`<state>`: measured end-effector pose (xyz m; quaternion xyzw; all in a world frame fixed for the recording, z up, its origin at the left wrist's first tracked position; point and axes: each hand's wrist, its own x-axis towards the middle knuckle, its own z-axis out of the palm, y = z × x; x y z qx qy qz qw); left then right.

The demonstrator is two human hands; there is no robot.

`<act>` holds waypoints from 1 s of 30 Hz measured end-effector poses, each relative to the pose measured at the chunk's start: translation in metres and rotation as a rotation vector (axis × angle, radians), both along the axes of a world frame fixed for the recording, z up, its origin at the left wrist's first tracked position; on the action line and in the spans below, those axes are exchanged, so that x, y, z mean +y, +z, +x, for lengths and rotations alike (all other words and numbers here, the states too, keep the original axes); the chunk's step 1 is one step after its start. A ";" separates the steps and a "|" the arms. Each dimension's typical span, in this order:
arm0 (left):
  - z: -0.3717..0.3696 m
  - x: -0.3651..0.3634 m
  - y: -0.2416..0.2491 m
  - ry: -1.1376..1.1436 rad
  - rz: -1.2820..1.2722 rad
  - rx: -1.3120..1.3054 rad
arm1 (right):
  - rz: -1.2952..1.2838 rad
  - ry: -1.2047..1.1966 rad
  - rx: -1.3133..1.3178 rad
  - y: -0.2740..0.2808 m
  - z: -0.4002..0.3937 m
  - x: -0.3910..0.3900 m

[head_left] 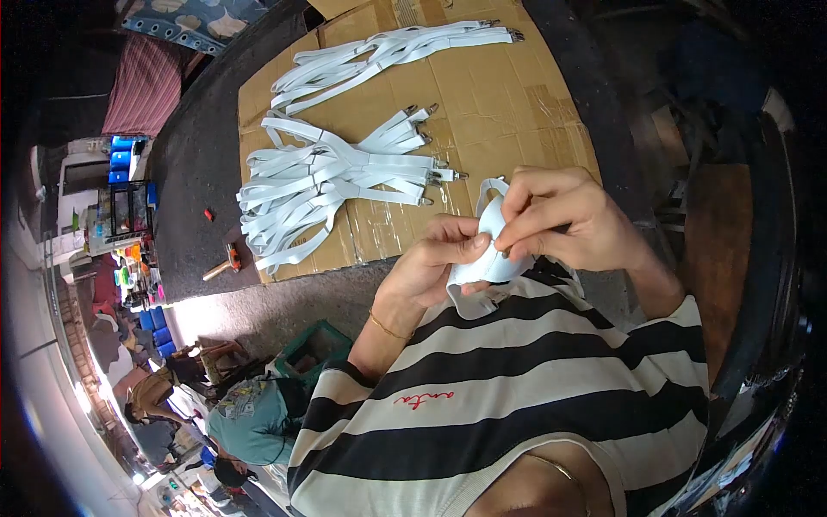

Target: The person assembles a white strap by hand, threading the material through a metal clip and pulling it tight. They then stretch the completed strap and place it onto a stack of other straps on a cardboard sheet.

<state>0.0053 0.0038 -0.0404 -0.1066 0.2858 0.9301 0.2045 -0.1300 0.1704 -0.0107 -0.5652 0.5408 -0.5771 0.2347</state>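
Note:
Close to my chest, my left hand (445,258) and my right hand (554,215) meet on a pair of white suspenders (491,217). The left thumb and fingers pinch the white band from one side. On the other side, my right fingertips close on it around a small dark metal piece, partly hidden by the fingers. One looped end rises above the hands, and another bit of band hangs below the left one. Beyond them, a pile of white suspenders (323,177) with metal clips lies on a cardboard sheet (508,112). Farther back is a second bundle of suspenders (388,56).
The cardboard covers part of a dark table (194,181). A hammer (226,263) and a small red object (208,214) lie left of it. Below left are a green crate (314,349) and a person in a green shirt (254,418). A brown board (717,258) stands at right.

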 end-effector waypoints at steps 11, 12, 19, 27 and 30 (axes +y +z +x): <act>0.002 0.032 0.005 0.578 -0.364 0.286 | 0.064 -0.450 -0.009 0.028 0.031 0.020; 0.003 0.035 0.002 0.672 -0.383 0.322 | 0.052 -0.459 -0.025 0.029 0.038 0.019; 0.005 0.048 0.008 0.755 -0.649 0.342 | -0.084 -0.600 0.133 0.015 0.048 0.007; 0.007 0.051 0.005 0.845 -0.901 0.368 | -0.139 -0.592 0.152 0.014 0.045 0.006; 0.007 0.046 0.005 0.880 -1.083 0.455 | -0.139 -0.541 0.191 0.017 0.044 0.004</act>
